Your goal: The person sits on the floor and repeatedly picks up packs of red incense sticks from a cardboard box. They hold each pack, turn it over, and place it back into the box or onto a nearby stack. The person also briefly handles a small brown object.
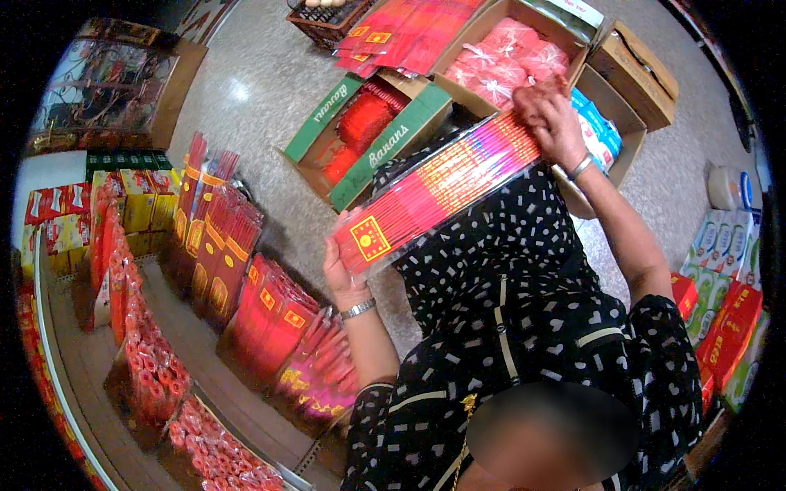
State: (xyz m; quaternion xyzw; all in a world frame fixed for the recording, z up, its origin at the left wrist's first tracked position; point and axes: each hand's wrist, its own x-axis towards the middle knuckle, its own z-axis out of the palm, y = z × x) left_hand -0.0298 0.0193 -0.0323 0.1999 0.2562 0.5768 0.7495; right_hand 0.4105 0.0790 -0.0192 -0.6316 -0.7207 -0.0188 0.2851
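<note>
A long clear plastic packet of thin red sticks (442, 190), probably incense, with gold print and a yellow label, lies slantwise across the front of my body. My left hand (346, 261), with a metal watch at the wrist, holds its lower left end near the label. At the upper right end, my right hand (545, 113) is closed on the packet, a bangle on that wrist; its fingers look slightly blurred. Similar flat red packets (399, 37) are stacked beyond, beside an open carton of pink plastic-wrapped bundles (503, 55).
A green-and-brown banana box (393, 147) holds red bundles. To the left, a shelf (184, 307) bears upright red packets (270, 313) and rolled red items (153, 374). A carton with blue packages (595, 135) stands near my right hand. Boxed goods (724, 319) are stacked at far right.
</note>
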